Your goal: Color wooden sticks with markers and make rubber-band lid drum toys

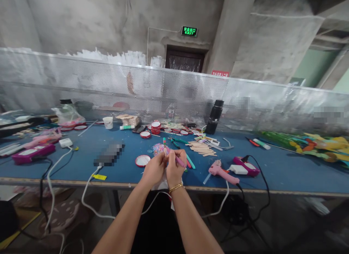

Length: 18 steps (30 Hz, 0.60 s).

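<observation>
My left hand (154,169) is closed around a small stick (164,142) that stands upright, with red and green bands near its top. In my right hand (175,171) is a purple marker pen (179,161), its tip end pointing toward the stick; the contact point is hidden by my fingers. Both hands meet at the table's front edge. Just beyond them lies a pile of small coloured rubber bands (156,149). A round white lid with a red rim (143,160) sits left of my hands. More coloured pens (191,161) rest right of them.
Wooden craft sticks (201,147) and pliers (174,142) lie beyond my hands. A pink glue gun (222,171) and a purple power strip (247,166) are at right. A phone (109,155) with a cable is at left. A black bottle (215,117) stands at the back.
</observation>
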### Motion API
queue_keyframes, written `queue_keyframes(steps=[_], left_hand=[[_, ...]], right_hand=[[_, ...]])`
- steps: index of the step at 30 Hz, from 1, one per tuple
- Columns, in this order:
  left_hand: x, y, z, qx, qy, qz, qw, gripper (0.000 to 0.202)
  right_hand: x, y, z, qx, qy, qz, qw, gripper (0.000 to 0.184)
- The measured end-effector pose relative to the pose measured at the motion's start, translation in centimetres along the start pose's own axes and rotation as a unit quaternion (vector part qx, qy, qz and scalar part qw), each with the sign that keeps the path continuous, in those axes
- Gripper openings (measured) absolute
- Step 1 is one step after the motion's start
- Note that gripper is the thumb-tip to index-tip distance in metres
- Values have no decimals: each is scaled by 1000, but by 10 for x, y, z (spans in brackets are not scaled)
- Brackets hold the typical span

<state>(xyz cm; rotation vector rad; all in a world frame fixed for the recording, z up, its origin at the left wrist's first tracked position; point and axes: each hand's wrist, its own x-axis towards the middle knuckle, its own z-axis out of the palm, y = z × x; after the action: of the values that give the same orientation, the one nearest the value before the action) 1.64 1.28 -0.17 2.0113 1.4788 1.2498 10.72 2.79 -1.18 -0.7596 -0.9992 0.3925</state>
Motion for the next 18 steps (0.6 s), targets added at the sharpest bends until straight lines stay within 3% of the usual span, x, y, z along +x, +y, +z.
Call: queue_keyframes(steps=[18], left_hand=[[1, -4, 2, -2, 3, 2, 1000, 23]], right_hand=[[-1, 0, 0, -4, 5, -1, 1000, 24]])
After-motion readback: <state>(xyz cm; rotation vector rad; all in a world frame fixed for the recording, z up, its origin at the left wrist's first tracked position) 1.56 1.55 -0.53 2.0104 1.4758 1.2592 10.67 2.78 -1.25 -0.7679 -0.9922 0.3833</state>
